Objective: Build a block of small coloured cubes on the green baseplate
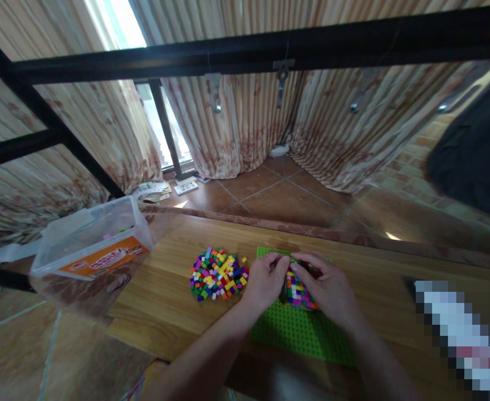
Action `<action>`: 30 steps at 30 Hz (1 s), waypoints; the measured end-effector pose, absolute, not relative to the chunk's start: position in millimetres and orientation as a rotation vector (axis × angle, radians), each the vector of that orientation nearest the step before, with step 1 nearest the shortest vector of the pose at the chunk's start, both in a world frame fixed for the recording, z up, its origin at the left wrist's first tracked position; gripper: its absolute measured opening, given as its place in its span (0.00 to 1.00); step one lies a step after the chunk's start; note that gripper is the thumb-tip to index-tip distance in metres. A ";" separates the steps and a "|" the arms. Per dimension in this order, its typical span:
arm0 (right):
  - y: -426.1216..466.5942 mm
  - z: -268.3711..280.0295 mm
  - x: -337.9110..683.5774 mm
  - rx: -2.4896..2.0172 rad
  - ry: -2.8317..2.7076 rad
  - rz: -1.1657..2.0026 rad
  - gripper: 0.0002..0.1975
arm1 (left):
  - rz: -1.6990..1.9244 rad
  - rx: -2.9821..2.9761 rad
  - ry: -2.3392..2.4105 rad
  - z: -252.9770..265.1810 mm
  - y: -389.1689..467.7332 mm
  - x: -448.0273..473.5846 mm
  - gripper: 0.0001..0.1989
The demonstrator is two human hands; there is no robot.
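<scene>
A green studded baseplate [299, 331] lies on the wooden table, with a build of small multicoloured toy bricks [298, 292] on it. My left hand [267, 278] is at the build's left far corner, thumb and fingers pinched together; whatever sits between them is hidden. Curled over the far and right side of the build is my right hand [331, 284], its thumb against the bricks near the left fingertips. The two hands nearly meet there and cover part of the build. Left of the baseplate a pile of loose toy bricks [217, 275] in many colours is spread on the wood.
The wooden table [157, 301] has a clear plastic bin [98, 239] with an orange label beyond its left end. A blurred-out flat object [457, 328] lies at the right. Black metal bars [228, 55] cross in front, with curtains behind. Papers [155, 190] lie on the tiled floor.
</scene>
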State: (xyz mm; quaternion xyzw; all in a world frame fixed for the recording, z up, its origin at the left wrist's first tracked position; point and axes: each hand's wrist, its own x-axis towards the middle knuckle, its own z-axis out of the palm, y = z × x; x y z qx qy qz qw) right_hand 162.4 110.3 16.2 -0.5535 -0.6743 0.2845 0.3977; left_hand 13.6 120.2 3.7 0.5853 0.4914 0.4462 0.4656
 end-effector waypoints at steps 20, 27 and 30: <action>107.1 22.4 164.1 -1.389 -1.759 0.723 0.20 | 1.063 1.424 1.292 2.3 117.9 16.9 0.16; 106.1 23.7 163.6 -1.404 -1.763 0.715 0.21 | 1.039 1.438 1.388 11.7 118.5 20.7 0.16; 104.5 25.9 161.5 -1.409 -1.762 0.717 0.21 | 1.031 1.451 1.426 12.3 119.0 21.6 0.15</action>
